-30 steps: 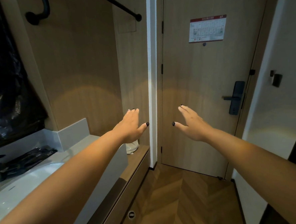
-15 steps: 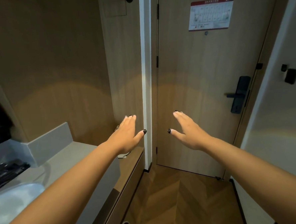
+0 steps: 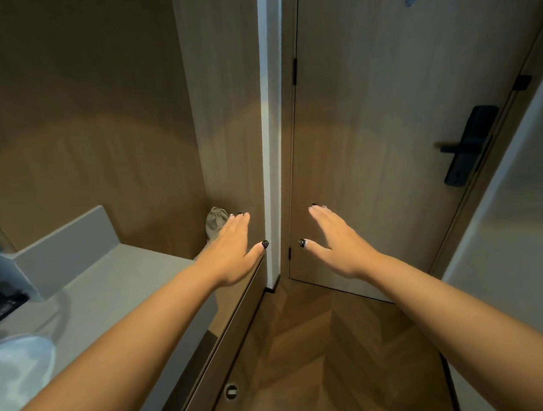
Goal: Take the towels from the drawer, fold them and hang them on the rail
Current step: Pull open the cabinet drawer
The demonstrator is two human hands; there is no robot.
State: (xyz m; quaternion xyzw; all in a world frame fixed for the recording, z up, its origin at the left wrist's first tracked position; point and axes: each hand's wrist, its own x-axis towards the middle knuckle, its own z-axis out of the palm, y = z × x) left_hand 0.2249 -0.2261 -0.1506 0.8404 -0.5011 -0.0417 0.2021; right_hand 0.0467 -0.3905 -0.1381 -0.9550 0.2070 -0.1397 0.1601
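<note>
Both my arms reach forward with flat, straight fingers and nothing in them. My left hand [image 3: 231, 250] hovers over the wooden shelf [image 3: 228, 298] beside the grey counter. My right hand [image 3: 337, 244] hangs in the air in front of the door. A closed wooden drawer front [image 3: 215, 355] with a dark recessed strip runs below the counter and shelf. No towel shows, and the rail is out of view.
A grey counter [image 3: 110, 288] with a white basin [image 3: 16, 370] lies at my left. A small beige cloth bag [image 3: 215, 221] stands in the corner behind my left hand. The wooden door [image 3: 385, 119] with a black handle [image 3: 463, 146] faces me across a herringbone floor [image 3: 330, 360].
My view has tilted downward, so the black rail and the door sign slid out at the top. Both hands stay outstretched and open, lower against the door and nearer the shelf.
</note>
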